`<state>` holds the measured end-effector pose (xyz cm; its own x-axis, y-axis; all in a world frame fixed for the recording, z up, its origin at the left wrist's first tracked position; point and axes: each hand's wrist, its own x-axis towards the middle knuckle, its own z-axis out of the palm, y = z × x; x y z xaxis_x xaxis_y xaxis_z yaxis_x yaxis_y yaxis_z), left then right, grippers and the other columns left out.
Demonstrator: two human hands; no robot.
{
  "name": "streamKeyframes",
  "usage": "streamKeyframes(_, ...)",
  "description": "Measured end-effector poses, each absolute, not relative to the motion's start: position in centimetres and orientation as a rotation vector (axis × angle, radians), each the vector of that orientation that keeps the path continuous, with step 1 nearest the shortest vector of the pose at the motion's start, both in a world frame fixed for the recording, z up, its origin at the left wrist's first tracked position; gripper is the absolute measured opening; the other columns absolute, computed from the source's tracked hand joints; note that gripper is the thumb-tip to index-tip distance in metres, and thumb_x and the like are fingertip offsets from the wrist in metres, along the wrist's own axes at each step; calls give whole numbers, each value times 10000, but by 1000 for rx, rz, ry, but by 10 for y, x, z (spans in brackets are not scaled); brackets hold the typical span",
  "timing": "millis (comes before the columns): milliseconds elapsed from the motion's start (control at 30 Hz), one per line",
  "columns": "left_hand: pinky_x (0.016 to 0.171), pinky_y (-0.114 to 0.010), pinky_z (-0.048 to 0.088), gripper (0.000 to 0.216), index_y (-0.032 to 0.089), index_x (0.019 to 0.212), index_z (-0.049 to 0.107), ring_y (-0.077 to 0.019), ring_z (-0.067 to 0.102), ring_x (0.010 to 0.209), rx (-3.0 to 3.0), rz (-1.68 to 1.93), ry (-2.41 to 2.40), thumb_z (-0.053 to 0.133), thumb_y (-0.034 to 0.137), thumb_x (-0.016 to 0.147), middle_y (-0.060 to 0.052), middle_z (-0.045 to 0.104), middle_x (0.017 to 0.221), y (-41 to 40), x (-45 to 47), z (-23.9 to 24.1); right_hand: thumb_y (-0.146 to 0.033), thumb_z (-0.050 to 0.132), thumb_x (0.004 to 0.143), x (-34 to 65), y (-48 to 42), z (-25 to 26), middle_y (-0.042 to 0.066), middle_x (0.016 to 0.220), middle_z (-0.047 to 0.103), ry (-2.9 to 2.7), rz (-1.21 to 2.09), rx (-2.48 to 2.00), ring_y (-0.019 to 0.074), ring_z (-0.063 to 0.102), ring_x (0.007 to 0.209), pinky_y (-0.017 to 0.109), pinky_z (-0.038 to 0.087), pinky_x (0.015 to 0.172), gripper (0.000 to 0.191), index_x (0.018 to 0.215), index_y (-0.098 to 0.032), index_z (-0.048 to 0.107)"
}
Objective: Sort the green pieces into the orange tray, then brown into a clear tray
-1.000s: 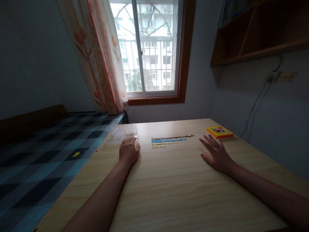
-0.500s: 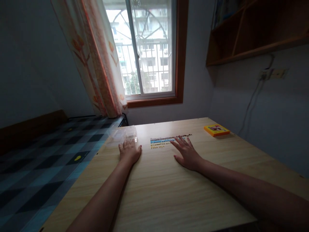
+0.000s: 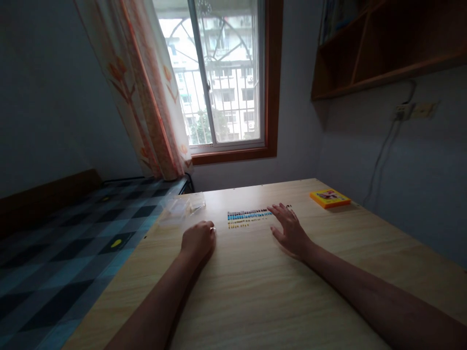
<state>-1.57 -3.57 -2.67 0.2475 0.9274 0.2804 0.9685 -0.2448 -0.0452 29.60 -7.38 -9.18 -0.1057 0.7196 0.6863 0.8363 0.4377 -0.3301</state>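
Observation:
Several rows of tiny pieces (image 3: 244,216), dark, blue and yellow, lie side by side across the wooden table; they are too small to name. My right hand (image 3: 290,231) rests over the right end of these rows with its fingers spread, hiding part of them. To the left of the rows, my left hand (image 3: 198,240) is closed, fingers curled down. A small whitish spot shows at its fingertips, and I cannot make out what it is. Just beyond that hand are clear plastic boxes (image 3: 175,206).
An orange-yellow flat box (image 3: 330,198) lies at the table's (image 3: 233,301) far right edge. A bed with a checked cover (image 3: 69,262) adjoins on the left. A curtain (image 3: 146,107) hangs beside the window. A wooden shelf (image 3: 386,80) is fixed to the right wall.
My left hand has gone from lying spread near the clear boxes to closed, drawn slightly back and right. My right hand has shifted a little to the right along the rows.

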Motion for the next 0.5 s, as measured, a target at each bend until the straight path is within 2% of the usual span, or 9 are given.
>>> streamKeyframes(167, 662, -310, 448, 287, 242, 953, 719, -213, 683, 772, -2436, -373, -1674, 448, 328, 919, -84, 749, 948, -57, 8, -14, -206, 555, 854, 308, -67, -90, 97, 1420, 564, -1764, -158, -1297, 339, 412, 1402, 586, 344, 1137, 546, 1395, -275, 542)
streamKeyframes(333, 763, -315, 467, 388, 253, 885, 718, -211, 663, 878, -2481, -752, -1313, 386, 439, 962, -62, 728, 963, -78, 6, 14, -191, 560, 856, 305, -70, -86, 78, 1359, 615, -1806, -122, -1257, 343, 430, 1385, 613, 340, 1128, 397, 1227, -273, 677)
streamKeyframes(433, 771, -305, 466, 422, 224, 850, 705, -208, 646, 889, -2261, -1002, -1473, 356, 437, 956, -70, 709, 976, -67, -21, 22, -166, 563, 861, 301, -74, -84, 65, 1289, 662, -1883, -87, -1206, 335, 455, 1366, 609, 353, 1118, 322, 1117, -274, 724)
streamKeyframes(500, 723, -298, 462, 441, 203, 848, 703, -192, 622, 783, -2165, -1103, -1615, 348, 448, 939, -70, 694, 937, -50, -42, 18, -148, 562, 863, 298, -77, -82, 64, 1245, 686, -1941, -61, -1169, 325, 488, 1338, 600, 368, 1112, 288, 1060, -265, 737)
